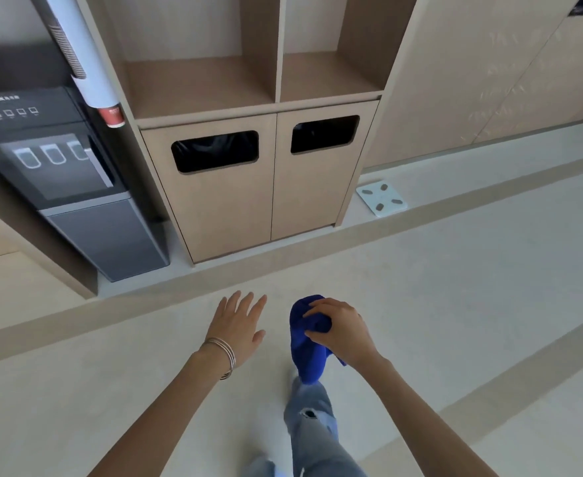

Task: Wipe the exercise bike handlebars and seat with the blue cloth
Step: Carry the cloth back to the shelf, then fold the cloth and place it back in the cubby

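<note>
Your right hand (343,330) has its grip closed around the bunched blue cloth (309,342), fingers over the top and thumb beneath, with the rest of the cloth hanging down below your palm over your jeans (312,428). Your left hand (236,327) is just beside it, flat and spread wide, palm down, holding nothing; thin bangles (226,358) ring that wrist. Both hands hang above the pale floor (455,287). Ahead stands a wooden cabinet (266,187) with two dark bin openings, a black water dispenser (59,166) to its left, and a white scale (382,198) on the floor to its right.
</note>
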A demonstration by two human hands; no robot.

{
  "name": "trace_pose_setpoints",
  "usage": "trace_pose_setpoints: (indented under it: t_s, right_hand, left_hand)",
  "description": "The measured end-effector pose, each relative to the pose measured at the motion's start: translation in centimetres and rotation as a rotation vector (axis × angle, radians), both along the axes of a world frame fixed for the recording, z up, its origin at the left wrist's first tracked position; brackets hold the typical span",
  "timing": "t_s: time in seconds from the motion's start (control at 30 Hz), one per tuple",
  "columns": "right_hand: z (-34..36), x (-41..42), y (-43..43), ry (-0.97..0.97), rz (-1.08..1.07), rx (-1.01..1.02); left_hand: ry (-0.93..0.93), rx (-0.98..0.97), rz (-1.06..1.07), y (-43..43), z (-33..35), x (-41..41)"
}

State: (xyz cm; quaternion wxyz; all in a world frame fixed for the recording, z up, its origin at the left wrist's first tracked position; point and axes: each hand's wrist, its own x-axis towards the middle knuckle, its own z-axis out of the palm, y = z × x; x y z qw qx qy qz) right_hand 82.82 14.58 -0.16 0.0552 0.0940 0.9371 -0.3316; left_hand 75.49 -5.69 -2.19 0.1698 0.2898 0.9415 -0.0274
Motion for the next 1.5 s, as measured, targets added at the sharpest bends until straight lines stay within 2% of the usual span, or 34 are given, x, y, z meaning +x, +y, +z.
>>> trace_pose_setpoints:
  t_s: [0.23,0.5,0.7,1.03,1.23,1.4,1.5]
  right_hand:
    - [-1.0,-12.7,4.7,-0.006,0.067,-0.029]
    - [1.2,-27.6,11.3,0.034,0.144,-0.013]
    - [1.4,-35.4,12.3,0.078,0.138,-0.092]
    - [1.6,-50.1,8.8,0.081,0.333,-0.088]
    - [4.9,-60.2,4.7,0.163,0.353,-0.082]
    - [6.9,-66.6,1.1,0.253,0.337,-0.156]
    - [7.8,-70.4,-1.2,0.265,0.300,-0.230]
  left_hand:
    - [0.006,-0.005,0.079,4.7,-0.3,-10.8]
    - [0.061,0.056,0.157,11.3,1.4,-24.5]
    - [0.027,0.052,0.188,13.1,0.9,-29.8]
    - [0.054,0.059,0.237,8.9,0.9,-44.2]
    - [0.174,0.083,0.237,4.5,3.3,-54.3]
    - [0.251,0.102,0.273,1.0,4.8,-59.5]
    - [0.260,0.185,0.328,-0.6,5.4,-61.9]
